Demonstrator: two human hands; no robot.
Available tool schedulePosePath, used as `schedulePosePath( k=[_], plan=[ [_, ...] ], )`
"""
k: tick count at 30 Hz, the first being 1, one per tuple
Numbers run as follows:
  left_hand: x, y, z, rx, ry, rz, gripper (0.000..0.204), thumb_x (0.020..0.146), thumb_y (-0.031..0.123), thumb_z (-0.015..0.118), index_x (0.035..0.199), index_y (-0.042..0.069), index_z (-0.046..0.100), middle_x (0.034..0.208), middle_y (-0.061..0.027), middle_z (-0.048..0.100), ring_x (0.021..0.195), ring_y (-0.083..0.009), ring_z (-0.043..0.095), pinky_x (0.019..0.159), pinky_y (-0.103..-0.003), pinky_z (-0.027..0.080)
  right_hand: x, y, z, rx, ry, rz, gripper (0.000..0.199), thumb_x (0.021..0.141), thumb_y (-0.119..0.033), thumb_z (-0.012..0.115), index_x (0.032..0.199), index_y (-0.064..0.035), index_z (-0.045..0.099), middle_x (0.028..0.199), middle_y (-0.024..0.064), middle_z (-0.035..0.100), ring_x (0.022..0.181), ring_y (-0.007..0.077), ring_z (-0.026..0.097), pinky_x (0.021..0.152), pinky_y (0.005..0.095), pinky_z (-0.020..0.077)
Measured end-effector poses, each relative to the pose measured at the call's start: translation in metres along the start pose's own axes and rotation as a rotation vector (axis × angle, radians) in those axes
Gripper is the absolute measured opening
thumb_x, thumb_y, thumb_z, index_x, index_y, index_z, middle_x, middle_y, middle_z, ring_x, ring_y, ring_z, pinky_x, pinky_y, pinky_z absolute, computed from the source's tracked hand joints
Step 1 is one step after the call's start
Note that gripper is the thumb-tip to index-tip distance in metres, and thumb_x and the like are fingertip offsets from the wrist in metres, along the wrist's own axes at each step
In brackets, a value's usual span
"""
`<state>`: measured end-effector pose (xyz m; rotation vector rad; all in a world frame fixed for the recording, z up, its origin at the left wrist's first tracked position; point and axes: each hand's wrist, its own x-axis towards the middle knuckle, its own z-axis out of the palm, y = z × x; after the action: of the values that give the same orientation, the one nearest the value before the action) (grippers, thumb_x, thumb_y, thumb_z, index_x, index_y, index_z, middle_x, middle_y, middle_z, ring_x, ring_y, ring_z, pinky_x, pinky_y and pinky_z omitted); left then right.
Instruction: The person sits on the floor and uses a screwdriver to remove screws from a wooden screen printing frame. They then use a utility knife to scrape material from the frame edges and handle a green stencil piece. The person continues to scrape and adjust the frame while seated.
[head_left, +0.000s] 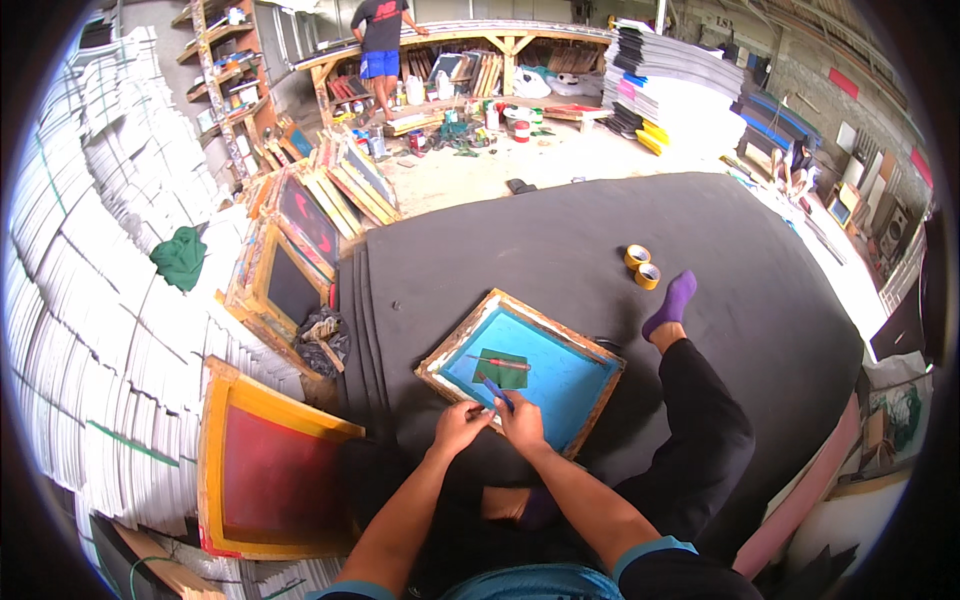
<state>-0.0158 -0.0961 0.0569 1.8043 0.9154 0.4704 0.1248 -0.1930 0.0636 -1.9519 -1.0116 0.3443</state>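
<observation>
I see my right hand (520,420) grasping a blue tool (497,392) over the near frame (520,368) edge, left hand (458,427) fingers clenched, steadying it.

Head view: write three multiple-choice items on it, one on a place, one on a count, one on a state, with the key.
1. Where does the wooden screen frame with the blue mesh lie?
A. on the black sheet
B. on a shelf
C. against a wall

2. How many yellow tape rolls lie on the sheet?
A. one
B. two
C. four

3. What is the right hand doing?
A. resting open and empty
B. gripping a blue tool over the mesh
C. lifting the frame

Key: 1 A, the frame lies flat on the sheet; 2 B, two rolls side by side near the purple sock; 3 B, fingers closed on the tool, beside the left hand.
</observation>
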Motion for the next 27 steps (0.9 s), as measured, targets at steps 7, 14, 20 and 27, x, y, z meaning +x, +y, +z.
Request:
schedulePosePath(
  k=[7, 14, 20, 27],
  plan=[
    [0.023, -0.027, 0.019, 0.890, -0.308, 0.447, 0.062, 0.078, 0.047, 0.086, 0.125, 0.012, 0.067, 0.137, -0.0106, 0.062, 0.142, -0.0344, 0.046, 0.122, -0.050, 0.034, 0.017, 0.042, -0.012, 0.130, 0.035, 0.249, 0.039, 0.099, -0.036, 0.070, 0.104, 0.0021, 0.074, 0.083, 0.0247, 0.073, 0.077, 0.0412, 0.074, 0.071, 0.0467, 0.0560],
    [0.047, -0.062, 0.033, 0.961, -0.238, 0.575, 0.065, 0.074, 0.055, 0.084, 0.119, 0.011, 0.069, 0.121, -0.0106, 0.064, 0.127, -0.0312, 0.057, 0.120, -0.050, 0.038, 0.028, 0.080, -0.008, 0.248, 0.029, 0.188, 0.026, 0.103, -0.019, 0.062, 0.118, 0.0021, 0.068, 0.078, 0.0165, 0.071, 0.071, 0.0248, 0.071, 0.068, 0.0399, 0.0544],
    [0.028, -0.045, 0.039, 0.952, -0.172, 0.548, 0.061, 0.074, 0.053, 0.085, 0.113, 0.009, 0.071, 0.113, -0.0092, 0.064, 0.117, -0.0292, 0.059, 0.118, -0.051, 0.039, 0.034, 0.076, -0.025, 0.248, 0.038, 0.105, 0.027, 0.103, -0.015, 0.060, 0.124, 0.0014, 0.066, 0.082, 0.0169, 0.071, 0.075, 0.0297, 0.072, 0.071, 0.0407, 0.0552],
    [0.007, -0.043, 0.053, 0.947, -0.188, 0.462, 0.058, 0.075, 0.056, 0.083, 0.103, 0.007, 0.071, 0.107, -0.0093, 0.065, 0.111, -0.0301, 0.059, 0.105, -0.048, 0.046, 0.034, 0.077, -0.024, 0.193, -0.013, 0.153, 0.030, 0.101, -0.014, 0.060, 0.127, 0.0010, 0.065, 0.083, 0.0163, 0.072, 0.077, 0.0274, 0.072, 0.073, 0.0409, 0.0557]
  ],
)
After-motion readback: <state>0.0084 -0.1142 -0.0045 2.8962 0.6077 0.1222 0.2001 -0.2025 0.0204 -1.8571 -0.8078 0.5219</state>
